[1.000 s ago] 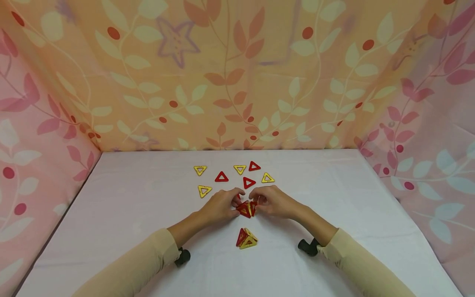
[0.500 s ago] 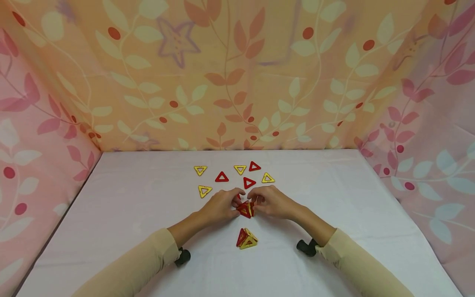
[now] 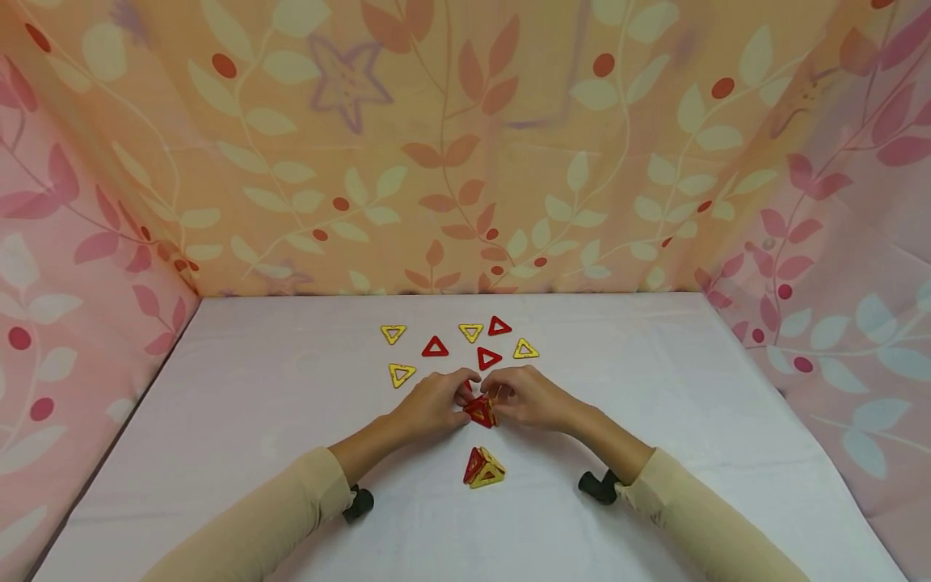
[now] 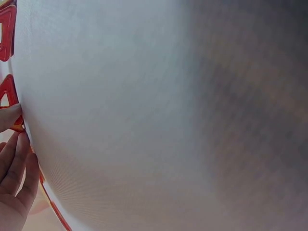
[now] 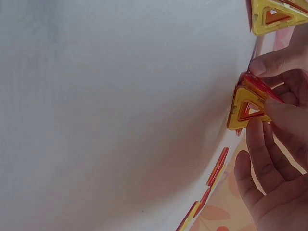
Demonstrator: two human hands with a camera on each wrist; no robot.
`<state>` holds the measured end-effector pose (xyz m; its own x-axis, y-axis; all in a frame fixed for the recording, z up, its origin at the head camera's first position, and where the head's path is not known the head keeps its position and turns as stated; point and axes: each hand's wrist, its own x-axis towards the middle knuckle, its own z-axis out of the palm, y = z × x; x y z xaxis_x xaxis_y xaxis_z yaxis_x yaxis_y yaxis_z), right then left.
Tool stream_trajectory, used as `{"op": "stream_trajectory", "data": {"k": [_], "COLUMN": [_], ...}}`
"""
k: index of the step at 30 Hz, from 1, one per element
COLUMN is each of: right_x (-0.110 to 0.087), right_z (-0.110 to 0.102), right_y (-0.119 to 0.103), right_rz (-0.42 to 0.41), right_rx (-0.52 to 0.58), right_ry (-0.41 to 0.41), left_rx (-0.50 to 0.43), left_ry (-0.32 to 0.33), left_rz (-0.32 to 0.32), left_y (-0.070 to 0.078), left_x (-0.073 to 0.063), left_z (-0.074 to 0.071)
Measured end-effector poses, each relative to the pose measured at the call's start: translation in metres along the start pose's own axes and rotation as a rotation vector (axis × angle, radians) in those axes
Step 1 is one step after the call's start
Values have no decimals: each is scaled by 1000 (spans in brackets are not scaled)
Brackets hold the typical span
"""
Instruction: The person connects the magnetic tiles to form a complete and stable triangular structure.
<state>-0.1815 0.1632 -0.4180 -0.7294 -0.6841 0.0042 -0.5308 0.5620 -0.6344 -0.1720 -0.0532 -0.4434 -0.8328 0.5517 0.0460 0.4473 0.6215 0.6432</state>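
My left hand [image 3: 435, 402] pinches a small pyramid [image 3: 480, 412] of red and yellow triangular magnetic tiles on the table, with its red face towards the head camera. From the other side my right hand [image 3: 534, 396] pinches a yellow triangular magnetic tile [image 5: 237, 111] at the pyramid's right side; the right wrist view shows thumb and fingers at its edge. In the left wrist view a red tile [image 4: 8, 89] is between thumb and fingers. Nearer the front stands a second pyramid [image 3: 485, 469] of red and yellow tiles, untouched. Fingers hide part of the gripped pyramid.
Behind the hands several loose triangular tiles lie flat, among them a red tile [image 3: 435, 347], a yellow tile [image 3: 401, 374] and another yellow tile [image 3: 525, 349]. White cloth covers the table [image 3: 276, 356]. A patterned curtain [image 3: 451, 162] rises at the back.
My right hand has moved slightly left, bringing the yellow tile in against the pyramid, and the gap at its right side has narrowed. The left hand and the loose tiles stay put.
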Motion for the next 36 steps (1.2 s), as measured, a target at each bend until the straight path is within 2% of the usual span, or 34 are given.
{"op": "stream_trajectory", "data": {"k": [10, 21, 36], "right_x": [1, 0, -1], "right_z": [2, 2, 4], "right_y": [0, 8, 11], "right_rz": [3, 45, 36], "right_rx": [-12, -5, -10], "right_ry": [-13, -29, -36], "left_rx": [4, -2, 8], "left_ry": [1, -8, -11], "left_rz": [4, 0, -9], "left_y": [1, 1, 2], "left_x": [0, 0, -1], "left_z": [-1, -1, -2]}}
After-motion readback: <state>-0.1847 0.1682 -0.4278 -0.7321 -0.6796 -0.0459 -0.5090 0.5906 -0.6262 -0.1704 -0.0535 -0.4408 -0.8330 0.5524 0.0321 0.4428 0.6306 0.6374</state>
